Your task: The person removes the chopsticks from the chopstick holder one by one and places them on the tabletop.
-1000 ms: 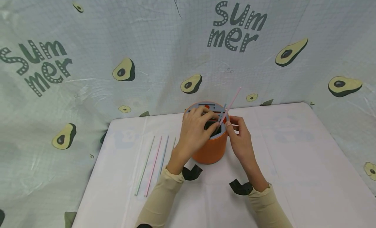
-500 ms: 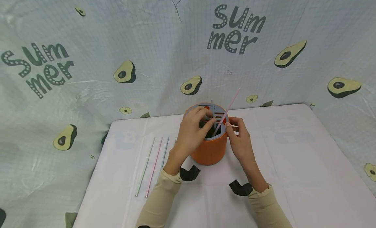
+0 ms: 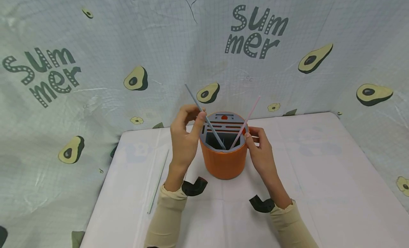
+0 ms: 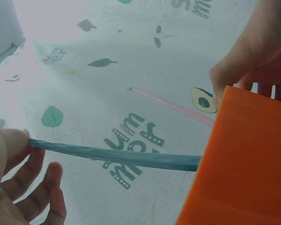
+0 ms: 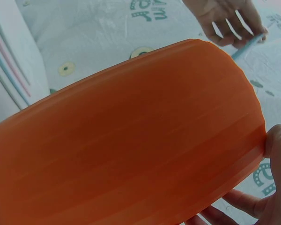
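An orange round desk organizer (image 3: 225, 164) with a grey slotted top stands on the table. Between thumb and fingertips, my left hand (image 3: 184, 143) pinches the upper part of a blue straw (image 3: 211, 125). That straw slants left, and its lower end is inside the organizer's large front compartment. A pink straw (image 3: 248, 116) leans right in the same compartment, untouched by either hand. My right hand (image 3: 262, 154) grips the organizer's right side, thumb at the rim; the right wrist view shows its fingers against the orange wall (image 5: 131, 136).
A green straw (image 3: 158, 180) lies on the white table (image 3: 319, 177) at the left. Several straws (image 5: 8, 58) also show at the left edge of the right wrist view; my left arm hides most from the head. A printed cloth (image 3: 166, 45) hangs behind.
My left hand has moved left from over the organizer, swinging the blue straw from a right lean to a left lean. The right hand stays in place.
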A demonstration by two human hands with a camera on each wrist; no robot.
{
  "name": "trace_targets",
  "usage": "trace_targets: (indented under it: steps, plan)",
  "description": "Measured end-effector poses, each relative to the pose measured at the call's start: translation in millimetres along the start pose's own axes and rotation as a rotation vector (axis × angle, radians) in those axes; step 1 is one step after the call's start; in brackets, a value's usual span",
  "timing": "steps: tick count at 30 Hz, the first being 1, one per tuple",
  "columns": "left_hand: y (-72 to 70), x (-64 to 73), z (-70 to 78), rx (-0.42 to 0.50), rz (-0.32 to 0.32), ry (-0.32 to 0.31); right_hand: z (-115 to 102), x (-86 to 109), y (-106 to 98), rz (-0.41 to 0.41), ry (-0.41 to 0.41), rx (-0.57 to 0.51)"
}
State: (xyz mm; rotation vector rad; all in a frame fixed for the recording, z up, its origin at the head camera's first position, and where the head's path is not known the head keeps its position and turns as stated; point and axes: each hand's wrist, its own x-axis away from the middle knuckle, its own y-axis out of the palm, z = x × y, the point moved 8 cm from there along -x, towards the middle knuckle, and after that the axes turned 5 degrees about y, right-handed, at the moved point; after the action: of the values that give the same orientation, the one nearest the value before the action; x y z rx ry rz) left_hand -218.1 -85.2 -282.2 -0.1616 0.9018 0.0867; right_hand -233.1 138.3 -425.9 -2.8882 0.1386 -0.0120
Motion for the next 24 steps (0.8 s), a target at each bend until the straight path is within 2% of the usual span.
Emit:
trace_targets:
  steps: [4, 16, 20, 24]
  plan:
    - [-13.5, -1.0, -4.7, 0.127, 0.108, -0.040, 0.2, 0.4, -0.3, 0.001, -0.001, -0.005]
    - [-60.1, -1.3, -23.5, 0.397, 0.421, -0.121, 1.6, -1.2, -1.5, 0.024, -0.009, 0.015]
    - [-72.6, 4.2, -32.3, 0.427, 0.475, -0.168, 1.2, -1.3, -1.3, 0.022, -0.008, 0.014]
    - [-80.7, 14.9, -43.4, 0.436, 0.474, -0.241, 1.2, -1.4, -0.5, 0.013, 0.001, 0.004]
